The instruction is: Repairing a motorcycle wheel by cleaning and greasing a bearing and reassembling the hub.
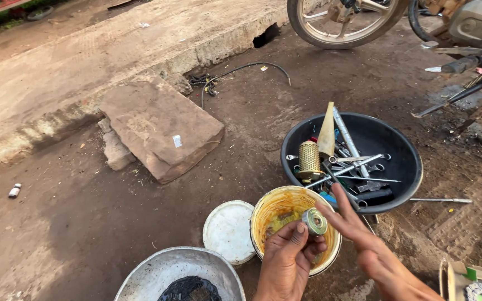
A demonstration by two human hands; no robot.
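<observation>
I see a black basin (403,146) on the dirt, holding wrenches (358,164), a brass-coloured perforated cylinder (309,159) and a cream cone (326,132). A white lid (228,231) lies near a metal bowl (163,267) of dark scraps, with a flat stone slab (160,125) well beyond. A motorcycle wheel (338,22) stands at the top, and a black cable (241,71) lies near the kerb.

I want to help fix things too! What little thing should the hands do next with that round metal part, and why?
Probably dab the right hand's fingertips onto the bearing. The left hand holds it over the open grease tub, and the right fingers are stretched out beside it, so spreading grease looks likely.
</observation>
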